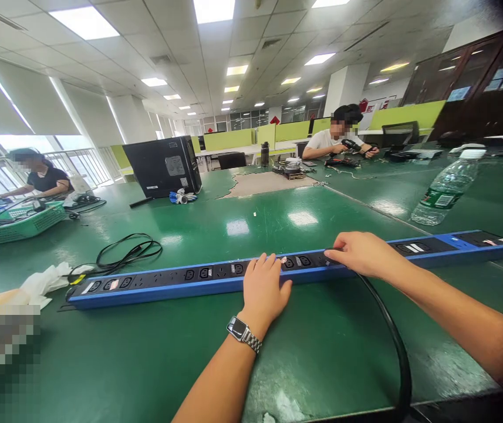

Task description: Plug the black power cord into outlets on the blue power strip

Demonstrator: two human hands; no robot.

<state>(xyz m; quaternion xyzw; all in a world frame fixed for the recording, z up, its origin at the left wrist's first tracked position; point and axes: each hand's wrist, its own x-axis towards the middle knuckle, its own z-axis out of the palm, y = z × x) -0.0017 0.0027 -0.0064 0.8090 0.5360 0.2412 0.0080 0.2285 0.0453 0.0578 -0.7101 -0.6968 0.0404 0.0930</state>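
Note:
A long blue and black power strip [158, 286] with several sockets lies across the green table in front of me. My left hand [263, 283], with a watch on the wrist, rests on its middle with the fingers stretched out. Further right, my right hand [359, 254] is closed in a pinch at the strip's top face. What its fingertips hold, if anything, is hidden. A thick black cable [394, 329] comes out from beneath the right hand and curves down to the table's front edge. Whether that hand grips the cable cannot be seen.
A water bottle [447, 188] stands behind the strip at right. A thin black cord [132, 249] lies coiled at left, near crumpled white wrapping [51, 281]. Further back are a black computer case [163, 167], a green basket [35, 223] and two people at work [333, 144].

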